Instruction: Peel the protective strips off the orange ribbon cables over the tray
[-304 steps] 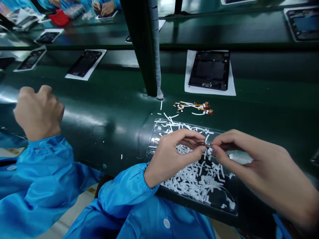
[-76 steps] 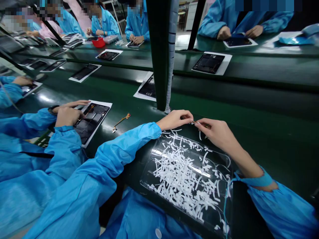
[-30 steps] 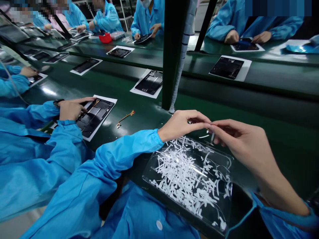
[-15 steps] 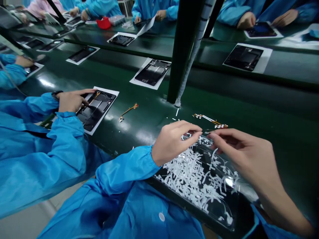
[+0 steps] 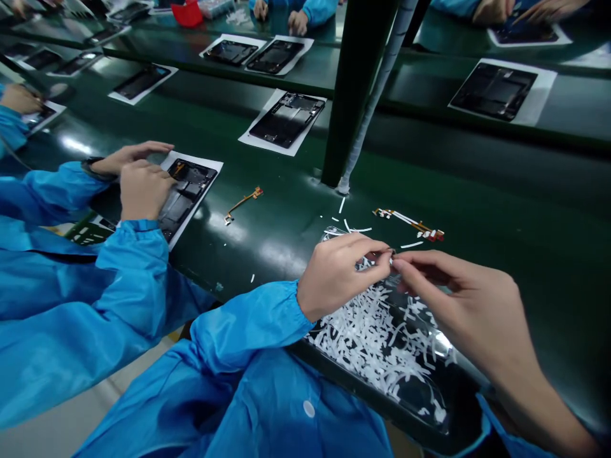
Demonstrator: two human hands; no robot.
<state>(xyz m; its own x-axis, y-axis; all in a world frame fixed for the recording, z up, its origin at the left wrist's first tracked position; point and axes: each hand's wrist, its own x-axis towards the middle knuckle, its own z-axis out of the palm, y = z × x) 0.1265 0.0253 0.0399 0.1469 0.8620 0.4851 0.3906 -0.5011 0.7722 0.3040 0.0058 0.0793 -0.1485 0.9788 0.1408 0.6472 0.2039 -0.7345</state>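
My left hand (image 5: 341, 273) and my right hand (image 5: 461, 305) meet fingertip to fingertip over a clear plastic tray (image 5: 429, 407) filled with several white paper strips (image 5: 372, 337). Both pinch one small thin part (image 5: 391, 253) between thumb and forefinger; it is too small to name. A small pile of orange flex cables (image 5: 415, 226) lies on the green belt just beyond my hands. One more orange flex cable (image 5: 242, 203) lies alone to the left.
A co-worker's hands (image 5: 138, 181) in blue sleeves press on an open tablet shell (image 5: 188, 187) on white paper at the left. A green post (image 5: 356, 89) with a wrapped hose rises from the belt. More tablet shells (image 5: 286, 117) on paper sit further back.
My fingertips have closed together on the small part above the tray. The view has tilted down, and the co-worker's hands have shifted on the tablet shell.
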